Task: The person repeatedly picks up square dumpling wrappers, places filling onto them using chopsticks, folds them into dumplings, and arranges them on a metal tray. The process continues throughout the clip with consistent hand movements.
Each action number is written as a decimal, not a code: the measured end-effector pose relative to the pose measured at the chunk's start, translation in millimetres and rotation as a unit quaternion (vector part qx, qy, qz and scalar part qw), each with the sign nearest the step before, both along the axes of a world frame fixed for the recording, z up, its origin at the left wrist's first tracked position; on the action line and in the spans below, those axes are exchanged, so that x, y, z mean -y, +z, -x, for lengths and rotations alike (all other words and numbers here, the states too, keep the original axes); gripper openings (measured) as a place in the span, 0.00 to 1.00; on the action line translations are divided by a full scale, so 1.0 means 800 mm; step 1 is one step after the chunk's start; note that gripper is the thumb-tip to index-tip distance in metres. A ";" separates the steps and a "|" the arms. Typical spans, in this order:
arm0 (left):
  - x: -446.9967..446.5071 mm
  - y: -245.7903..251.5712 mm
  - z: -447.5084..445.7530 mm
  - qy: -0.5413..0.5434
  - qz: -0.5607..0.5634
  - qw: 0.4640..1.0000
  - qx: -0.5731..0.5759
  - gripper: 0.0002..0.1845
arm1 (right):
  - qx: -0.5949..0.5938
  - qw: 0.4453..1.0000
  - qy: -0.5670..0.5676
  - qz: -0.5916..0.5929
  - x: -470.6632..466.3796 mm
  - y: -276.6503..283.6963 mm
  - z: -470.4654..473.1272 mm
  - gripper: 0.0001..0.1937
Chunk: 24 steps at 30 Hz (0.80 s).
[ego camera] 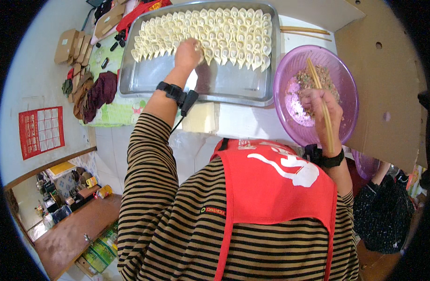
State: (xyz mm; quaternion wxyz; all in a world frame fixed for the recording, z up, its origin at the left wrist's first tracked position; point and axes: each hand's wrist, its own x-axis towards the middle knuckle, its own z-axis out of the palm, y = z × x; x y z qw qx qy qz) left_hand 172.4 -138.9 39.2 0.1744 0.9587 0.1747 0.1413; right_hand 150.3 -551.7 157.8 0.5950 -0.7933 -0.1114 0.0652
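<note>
Over the steel tray (158,79), my left hand (187,54) reaches to the near end of the rows. Its fingertips are closed about a folded wonton (201,52), partly hidden by the fingers. Several rows of pale wontons (220,26) fill the far part of the tray. To the right, my right hand (324,112) grips a pair of wooden chopsticks (314,73) above a purple plastic basin (281,91). Minced filling with green flecks (325,75) lies in the basin, under the tips of the chopsticks.
More chopsticks (306,30) lie on the white tabletop beyond the basin. A cardboard sheet (380,84) stands at the right. Dark cloth (101,95) and small black objects (105,63) rest on a green patterned cover (120,112) at left. A dark bag (383,214) is at lower right.
</note>
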 end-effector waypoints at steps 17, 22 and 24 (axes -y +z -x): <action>0.133 0.087 0.286 -0.131 0.047 0.984 -0.109 0.25 | -0.043 0.972 0.161 0.165 0.068 -0.034 -0.018 0.24; 0.175 0.054 0.286 -0.115 -0.043 0.992 -0.033 0.23 | -0.033 0.958 0.206 0.197 0.063 -0.042 -0.015 0.24; 0.181 0.048 0.287 -0.100 -0.058 0.993 -0.014 0.22 | -0.043 0.943 0.222 0.243 0.062 -0.040 -0.016 0.23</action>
